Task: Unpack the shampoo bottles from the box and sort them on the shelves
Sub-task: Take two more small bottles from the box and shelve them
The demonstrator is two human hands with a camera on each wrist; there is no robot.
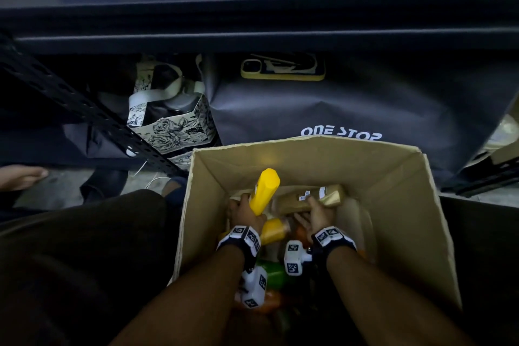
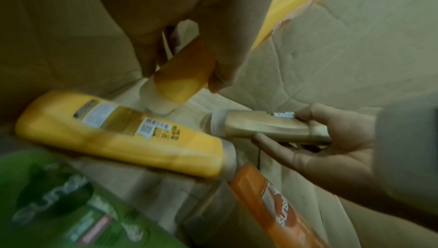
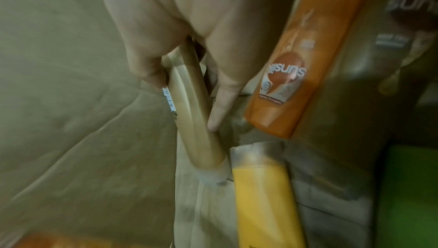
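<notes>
Both hands are down inside the open cardboard box [image 1: 393, 177]. My left hand [image 1: 243, 212] grips a yellow shampoo bottle [image 1: 265, 189] that points up and away; in the left wrist view that yellow bottle [image 2: 183, 76] sits between fingers and thumb. My right hand [image 1: 318, 213] holds a gold bottle [image 1: 311, 196] lying crosswise; the right wrist view shows the gold bottle [image 3: 194, 119] pinched between thumb and fingers. Loose in the box lie another yellow bottle [image 2: 118, 132], an orange bottle [image 2: 267, 207], a green bottle [image 2: 66, 205] and a dark bottle [image 3: 379, 55].
A dark shelf edge [image 1: 252, 36] runs across above the box. Under it sit a dark "ONE STOP" bag [image 1: 351, 109] with a phone [image 1: 282, 67] on top, and a floral tote [image 1: 168, 121]. A perforated metal upright [image 1: 70, 104] slants at left. My dark-clothed leg [image 1: 84, 261] is beside the box.
</notes>
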